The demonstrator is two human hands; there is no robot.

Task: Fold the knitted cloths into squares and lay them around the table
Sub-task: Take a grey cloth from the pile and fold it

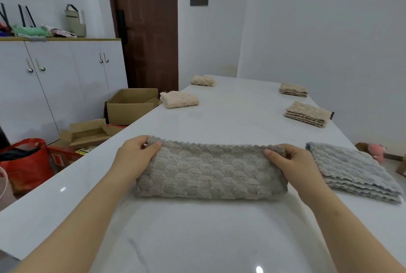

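Note:
A grey-brown knitted cloth [211, 169] lies folded into a long band across the white table [237, 116] in front of me. My left hand [136, 156] pinches its far left corner, thumb on top. My right hand [287, 163] pinches its far right corner the same way. A folded light-grey cloth [353, 171] lies to the right, near the table edge. Two folded beige cloths [179, 99] [202, 80] sit along the left edge. Two more folded beige cloths [307, 114] [293, 90] lie along the right edge.
Left of the table stand white cupboards [55, 79], open cardboard boxes [131, 105] and a red bag [26, 163] on the floor. A brown door [149, 31] is behind. A pink toy [376, 152] lies past the table's right edge.

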